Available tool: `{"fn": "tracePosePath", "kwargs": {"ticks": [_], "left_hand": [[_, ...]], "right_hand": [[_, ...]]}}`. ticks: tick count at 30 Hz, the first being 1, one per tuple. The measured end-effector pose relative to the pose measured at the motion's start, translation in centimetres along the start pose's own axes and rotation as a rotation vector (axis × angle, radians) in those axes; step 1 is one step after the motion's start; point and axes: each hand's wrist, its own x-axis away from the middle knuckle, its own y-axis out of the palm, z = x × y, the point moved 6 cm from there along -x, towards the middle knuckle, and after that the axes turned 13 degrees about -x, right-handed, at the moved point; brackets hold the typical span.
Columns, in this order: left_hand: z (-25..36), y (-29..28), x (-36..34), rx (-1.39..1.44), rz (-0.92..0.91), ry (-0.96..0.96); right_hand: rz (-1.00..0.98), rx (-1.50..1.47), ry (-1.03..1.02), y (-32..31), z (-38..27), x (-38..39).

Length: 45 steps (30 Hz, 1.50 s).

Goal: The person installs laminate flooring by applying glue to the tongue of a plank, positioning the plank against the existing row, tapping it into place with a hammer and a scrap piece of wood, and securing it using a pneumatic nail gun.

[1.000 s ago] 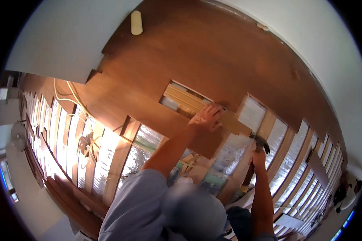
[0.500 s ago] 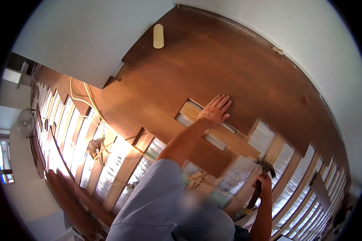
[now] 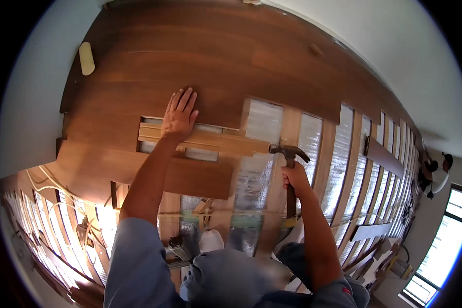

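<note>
My left hand [image 3: 179, 117] lies flat with its fingers stretched out, the fingertips on the brown floorboards [image 3: 164, 64] and the heel over a light wooden plank [image 3: 223, 142]. That plank lies crosswise in a gap of the flooring. Wrapped round the handle of a claw hammer [image 3: 290, 152] is my right hand [image 3: 296, 179]. The hammer's striking face is at the right end of the plank; whether it touches cannot be made out. A short brown board [image 3: 200, 178] sits just nearer to me than the plank.
Bare joists [image 3: 291, 126] with silvery foil [image 3: 263, 123] between them run on the right. A pale roll-shaped object [image 3: 87, 58] lies far left. By my foot stands a tool [image 3: 178, 248], perhaps a nailer. Yellowish cord [image 3: 49, 179] trails at left. A person [image 3: 437, 172] is at far right.
My view has turned to the right, so the floor appears shifted left and a window and a person show. My left hand stays flat, and my right still grips the hammer at the plank's end.
</note>
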Motion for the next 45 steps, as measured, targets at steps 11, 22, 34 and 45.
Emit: {"fn": "tracePosePath", "kwargs": {"ticks": [11,22,34,45], "left_hand": [[-0.2,0.2,0.7,0.018,-0.008,0.014],[0.6,-0.4,-0.5,0.045,0.057,0.022],[0.3,0.1,-0.5,0.012,0.028,0.011],[-0.3,0.1,-0.7,0.037,0.03,-0.017]], "right_hand": [[0.001,-0.053,0.01,2.1,2.6,0.4],[0.105,-0.309,-0.25,-3.2,3.9,-1.1],[0.145,-0.231,-0.126,-0.6,4.8,-1.1],[0.353,-0.444,-0.193,-4.1,4.1,-1.0]]}}
